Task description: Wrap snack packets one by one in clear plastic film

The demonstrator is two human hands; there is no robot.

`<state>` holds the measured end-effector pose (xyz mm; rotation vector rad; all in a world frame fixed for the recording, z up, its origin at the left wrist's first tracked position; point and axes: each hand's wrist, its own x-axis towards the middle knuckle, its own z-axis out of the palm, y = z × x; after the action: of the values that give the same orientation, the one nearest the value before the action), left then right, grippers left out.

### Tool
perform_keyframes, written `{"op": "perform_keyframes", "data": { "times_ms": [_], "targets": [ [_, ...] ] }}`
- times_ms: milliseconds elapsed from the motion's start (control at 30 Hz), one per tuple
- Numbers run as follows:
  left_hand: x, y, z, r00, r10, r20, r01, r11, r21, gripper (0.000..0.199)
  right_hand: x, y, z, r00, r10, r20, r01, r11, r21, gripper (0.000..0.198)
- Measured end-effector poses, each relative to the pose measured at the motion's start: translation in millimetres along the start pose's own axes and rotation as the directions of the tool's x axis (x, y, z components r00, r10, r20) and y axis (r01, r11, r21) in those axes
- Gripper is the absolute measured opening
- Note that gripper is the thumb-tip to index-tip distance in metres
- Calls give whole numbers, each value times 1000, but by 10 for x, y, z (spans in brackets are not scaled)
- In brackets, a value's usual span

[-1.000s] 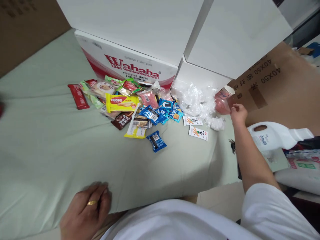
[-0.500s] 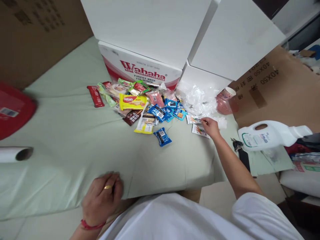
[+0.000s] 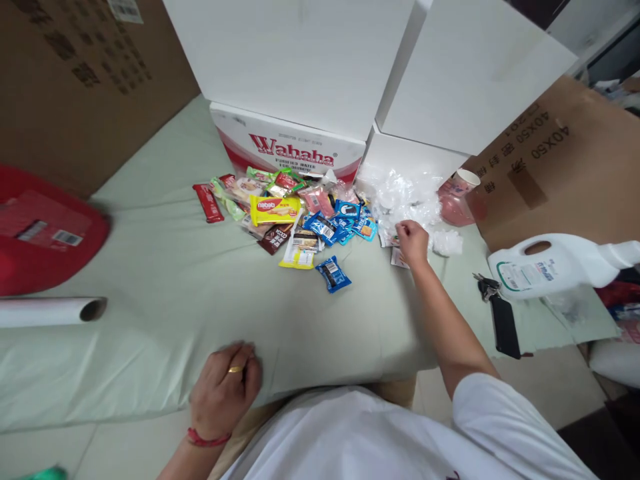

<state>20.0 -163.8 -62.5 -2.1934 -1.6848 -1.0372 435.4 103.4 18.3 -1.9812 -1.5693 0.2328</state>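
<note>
My right hand (image 3: 414,243) reaches out over two small white printed packets, its fingertips pinched together. The upper packet (image 3: 388,236) and the lower packet (image 3: 399,258) are partly covered by the hand; what the fingertips hold, if anything, is hidden. Just beyond lies a heap of clear plastic wrap (image 3: 403,190). To the left are several wrapped snacks, among them a yellow nabati wafer pack (image 3: 275,209) and blue packets (image 3: 323,227). One blue packet (image 3: 333,274) lies apart, nearer to me. My left hand (image 3: 225,383), wearing a ring, rests closed at the table's near edge.
A Wahaha carton (image 3: 295,150) and white boxes (image 3: 290,60) stand behind the snacks. On the right are a paper cup (image 3: 466,179), a white jug (image 3: 555,263), keys (image 3: 486,287) and a black phone (image 3: 505,327). A red container (image 3: 45,230) and white tube (image 3: 45,311) lie left.
My right hand has shifted slightly up and left over the white packets, covering more of them. My left hand stays closed at the edge. The whole view has shifted a little.
</note>
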Motion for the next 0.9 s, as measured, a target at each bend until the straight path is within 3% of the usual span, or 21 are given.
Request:
{"op": "perform_keyframes", "data": {
  "times_ms": [67,100,167,233,300,333,400,433,500,567,633,700,800,900],
  "targets": [
    [3,6,-20,997,-70,19,70,996,-57,13,-282,34,-112,996,67,-61,-53,979,198,29],
    [22,9,-39,992,-124,36,127,987,-99,12,-471,40,-162,984,155,-84,-106,901,422,29],
    [107,18,-88,959,-265,100,280,941,-190,13,-914,18,-224,959,283,20,-189,586,788,35],
    [254,59,-122,889,-403,215,453,840,-300,18,-1378,-47,-233,933,325,157,-272,346,898,38],
    [436,170,-104,785,-473,400,618,645,-450,23,-1776,-125,-208,909,317,271,-349,222,910,36],
    [528,258,-69,711,-467,525,703,487,-518,26,-1930,-160,-193,897,294,329,-391,183,902,34],
    [694,487,47,553,-338,761,828,121,-548,34,-2142,-212,-170,869,222,442,-475,123,871,31],
    [764,616,120,494,-249,833,858,-18,-514,40,-2202,-232,-164,848,190,494,-517,96,851,29],
    [880,852,271,431,-147,890,862,-224,-455,60,-2257,-275,-156,808,162,567,-580,47,813,28],
    [969,1010,393,392,-69,917,842,-374,-389,79,-2260,-328,-147,780,163,604,-615,22,789,27],
    [1034,1063,466,392,8,920,826,-443,-348,82,-2244,-376,-140,768,153,622,-634,41,772,28],
    [1070,1031,495,406,21,913,830,-426,-360,69,-2228,-394,-141,770,137,623,-636,83,768,30],
    [1066,930,495,416,-103,904,827,-370,-423,54,-2216,-355,-166,804,133,580,-595,158,788,30],
    [1014,895,481,411,-220,885,800,-378,-466,56,-2236,-325,-205,861,110,496,-499,360,788,27]
  ]
}}
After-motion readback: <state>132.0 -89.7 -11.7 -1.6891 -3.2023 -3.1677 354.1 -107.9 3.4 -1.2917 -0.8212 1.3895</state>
